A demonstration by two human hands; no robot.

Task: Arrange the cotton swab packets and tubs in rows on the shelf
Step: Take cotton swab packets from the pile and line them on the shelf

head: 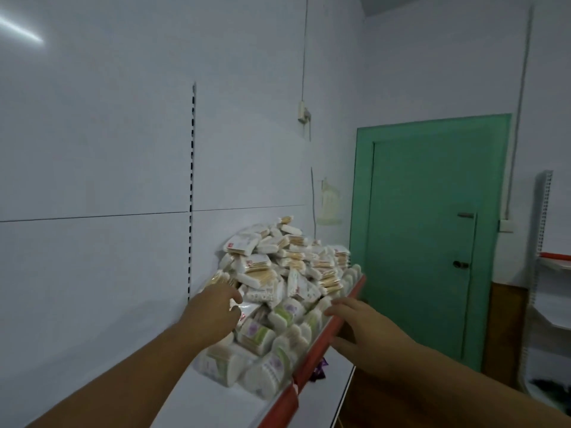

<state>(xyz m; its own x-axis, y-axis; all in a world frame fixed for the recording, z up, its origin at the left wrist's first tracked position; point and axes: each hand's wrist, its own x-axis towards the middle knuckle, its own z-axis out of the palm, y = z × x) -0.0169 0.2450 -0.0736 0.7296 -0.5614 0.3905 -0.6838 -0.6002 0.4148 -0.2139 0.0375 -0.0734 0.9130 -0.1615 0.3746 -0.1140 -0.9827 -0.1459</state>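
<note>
While the left hand (213, 307) reaches into the low left side of the pile of cotton swab packets (278, 261), its fingers bend onto a shiny packet (247, 308). The blur hides whether they grip it. The right hand (361, 327), low and right of the middle, lies with straight fingers on the red edge (312, 356) of the shelf (216, 406), holding nothing. Packs with green and purple labels (259, 332) stand side by side along the red edge, between the two hands. Behind them the loose packets are heaped high against the white wall (92, 149). A black slotted strip (192, 180) runs up the wall. A green door (426, 227) fills the right side.
</note>
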